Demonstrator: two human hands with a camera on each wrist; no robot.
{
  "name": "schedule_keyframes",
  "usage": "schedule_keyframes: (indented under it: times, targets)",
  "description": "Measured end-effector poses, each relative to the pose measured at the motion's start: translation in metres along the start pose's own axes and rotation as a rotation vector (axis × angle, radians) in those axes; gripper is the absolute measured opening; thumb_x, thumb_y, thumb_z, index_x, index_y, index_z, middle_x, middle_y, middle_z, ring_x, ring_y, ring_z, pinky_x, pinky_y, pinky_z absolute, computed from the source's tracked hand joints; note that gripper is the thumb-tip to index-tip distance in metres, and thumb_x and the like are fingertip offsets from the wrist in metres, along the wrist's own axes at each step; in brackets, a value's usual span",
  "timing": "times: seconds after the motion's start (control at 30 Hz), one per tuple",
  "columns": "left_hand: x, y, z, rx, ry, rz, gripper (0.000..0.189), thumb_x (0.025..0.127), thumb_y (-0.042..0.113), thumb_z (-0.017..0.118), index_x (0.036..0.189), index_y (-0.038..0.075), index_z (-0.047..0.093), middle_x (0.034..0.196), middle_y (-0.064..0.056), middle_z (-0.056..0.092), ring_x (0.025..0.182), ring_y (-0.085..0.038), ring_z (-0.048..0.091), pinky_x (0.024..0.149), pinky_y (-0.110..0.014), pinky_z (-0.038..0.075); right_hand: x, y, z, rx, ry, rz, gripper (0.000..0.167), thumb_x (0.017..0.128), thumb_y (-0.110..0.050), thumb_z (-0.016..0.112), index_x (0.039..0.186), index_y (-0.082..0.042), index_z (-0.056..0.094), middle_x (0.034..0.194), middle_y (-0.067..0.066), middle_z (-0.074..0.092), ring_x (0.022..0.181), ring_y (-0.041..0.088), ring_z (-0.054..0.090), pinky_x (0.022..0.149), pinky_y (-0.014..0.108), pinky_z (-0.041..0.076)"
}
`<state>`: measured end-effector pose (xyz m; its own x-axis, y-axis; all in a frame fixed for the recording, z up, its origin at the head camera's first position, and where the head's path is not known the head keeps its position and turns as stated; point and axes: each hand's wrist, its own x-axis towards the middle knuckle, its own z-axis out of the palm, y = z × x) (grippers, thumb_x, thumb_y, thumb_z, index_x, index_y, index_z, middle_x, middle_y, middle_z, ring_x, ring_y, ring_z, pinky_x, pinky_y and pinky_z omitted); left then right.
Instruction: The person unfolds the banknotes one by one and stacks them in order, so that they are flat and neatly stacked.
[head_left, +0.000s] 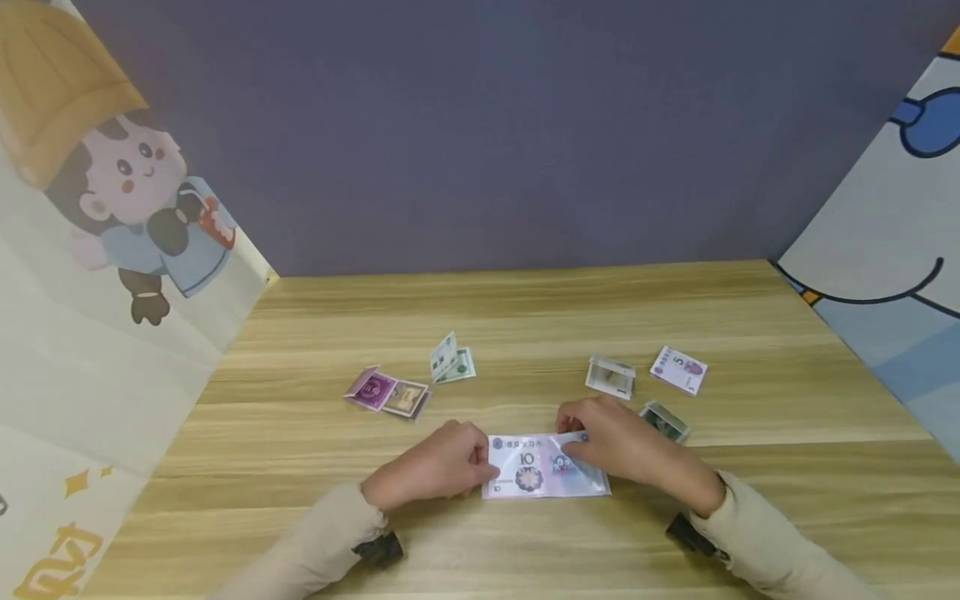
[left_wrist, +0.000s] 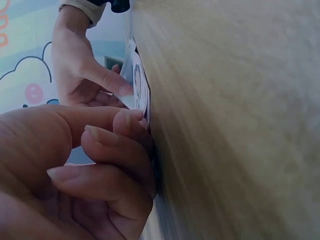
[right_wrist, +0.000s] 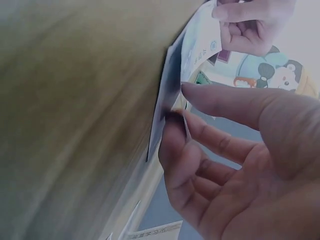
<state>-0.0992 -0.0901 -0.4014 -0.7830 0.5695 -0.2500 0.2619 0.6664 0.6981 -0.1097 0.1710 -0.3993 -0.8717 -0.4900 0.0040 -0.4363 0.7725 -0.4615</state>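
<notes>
A pale lilac play banknote (head_left: 528, 478) marked 10 lies on the wooden table, its left and right halves divided by a crease. My left hand (head_left: 438, 468) pinches its left edge between thumb and curled fingers. At the upper right part of the note, my right hand (head_left: 618, 437) has its thumb on the face and its fingers at the far edge. The right wrist view shows the banknote (right_wrist: 200, 45) bent up off the table near the right thumb, with the right hand (right_wrist: 235, 150) pinching it. In the left wrist view the note (left_wrist: 141, 85) appears edge-on beside the left fingertips.
Beyond the hands lie several folded notes: a purple one (head_left: 373, 390) touching a brown one (head_left: 406, 398), a green one (head_left: 454, 363), a grey-brown one (head_left: 610, 379), a lilac 5 (head_left: 678, 370). A dark green one (head_left: 665, 421) sits close behind the right wrist. Partition walls surround the table.
</notes>
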Motion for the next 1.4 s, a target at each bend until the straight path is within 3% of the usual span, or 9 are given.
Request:
schedule_keyframes:
  times: [0.27,0.43,0.57,0.7,0.8,1.1,1.4]
  targets:
    - [0.001,0.0,0.001,0.029,0.015,0.016,0.026,0.09,0.015,0.072,0.069,0.015,0.057,0.053,0.005,0.055,0.041,-0.005,0.047,0.039,-0.016,0.036,-0.004,-0.008,0.001,-0.116,0.071,-0.004,0.019,0.077,-0.015,0.085,0.081,-0.016,0.066,0.079,-0.006,0.062,0.069,0.007,0.051,0.06,0.026,0.046]
    - [0.003,-0.003,0.001,0.015,0.007,0.045,0.023,0.091,0.014,0.071,0.074,0.016,0.056,0.054,0.006,0.053,0.04,-0.004,0.045,0.038,-0.014,0.034,-0.007,-0.012,0.001,-0.155,0.077,0.007,0.023,0.074,-0.016,0.086,0.087,-0.016,0.067,0.086,-0.003,0.061,0.078,0.011,0.053,0.063,0.026,0.048]
    - [0.004,-0.003,0.0,0.01,0.0,0.062,0.022,0.092,0.013,0.07,0.075,0.016,0.056,0.051,0.006,0.052,0.038,-0.002,0.044,0.037,-0.014,0.032,-0.007,-0.011,0.002,0.0,0.03,-0.062,0.023,0.077,-0.015,0.085,0.091,-0.02,0.067,0.089,-0.007,0.059,0.083,0.011,0.053,0.068,0.025,0.048]
    - [0.003,-0.003,-0.001,0.011,-0.006,0.07,0.022,0.091,0.012,0.07,0.075,0.016,0.056,0.05,0.006,0.051,0.037,-0.002,0.043,0.036,-0.014,0.031,-0.006,-0.009,0.005,0.295,-0.128,-0.175,0.012,0.088,-0.013,0.076,0.096,-0.019,0.068,0.086,-0.01,0.061,0.079,0.008,0.055,0.068,0.025,0.049]
    - [0.003,-0.003,-0.001,0.009,-0.008,0.067,0.021,0.091,0.012,0.071,0.075,0.016,0.057,0.049,0.006,0.051,0.037,-0.002,0.042,0.035,-0.015,0.03,-0.005,-0.009,0.008,0.42,-0.224,-0.18,0.008,0.093,-0.014,0.07,0.102,-0.015,0.069,0.088,-0.01,0.063,0.079,0.006,0.058,0.069,0.024,0.052]
    - [0.003,-0.004,-0.003,-0.037,-0.038,0.029,0.02,0.092,0.012,0.07,0.076,0.015,0.058,0.05,0.002,0.054,0.036,-0.004,0.041,0.035,-0.016,0.031,-0.004,-0.008,0.011,0.449,-0.247,-0.154,0.016,0.093,-0.003,0.062,0.107,-0.007,0.07,0.092,-0.007,0.067,0.081,0.006,0.061,0.073,0.025,0.054]
    - [0.003,-0.003,-0.001,-0.072,-0.042,0.003,0.017,0.093,0.013,0.068,0.079,0.014,0.058,0.051,0.0,0.055,0.035,-0.005,0.04,0.033,-0.018,0.033,-0.004,-0.007,0.006,0.442,-0.26,-0.144,0.014,0.095,-0.008,0.063,0.107,-0.006,0.069,0.093,-0.005,0.066,0.081,0.007,0.061,0.073,0.024,0.054]
